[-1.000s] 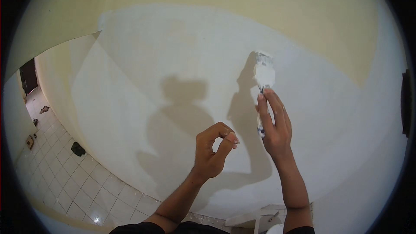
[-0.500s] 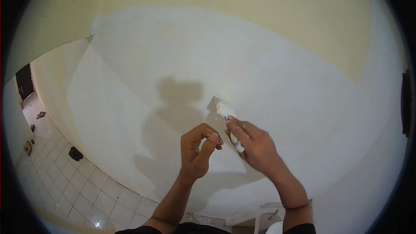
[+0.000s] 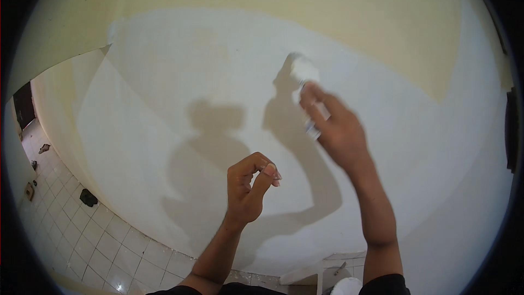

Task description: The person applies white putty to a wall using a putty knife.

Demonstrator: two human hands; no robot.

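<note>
Paintbrush (image 3: pixel 304 69): in front of the upper middle of the white patch (image 3: pixel 382 158) of wall, head upward and leaning left; the head looks thickly white and is blurred, so contact with the patch cannot be told.
Right hand (image 3: pixel 341 128): clamped on the paintbrush handle, fingers and thumb wrapped toward its upper part, in front of the white patch, right of its middle.
Left hand (image 3: pixel 245 191): before the lower middle of the white patch, fingers curled and thumb brought together with them in a loose ring; whether anything small is pinched there cannot be told.
Shadows (image 3: pixel 215 116): cast on the white patch, one of them just left of the paintbrush head.
Yellow paint (image 3: pixel 349 0): above the white patch, dipping to a point at its upper right.
Tiled floor (image 3: pixel 136 273): left of and below the white patch.
Dark lump (image 3: pixel 88 198): on the tiles, left of the white patch.
White round vessel (image 3: pixel 347 286): below the white patch, partly out of view.
</note>
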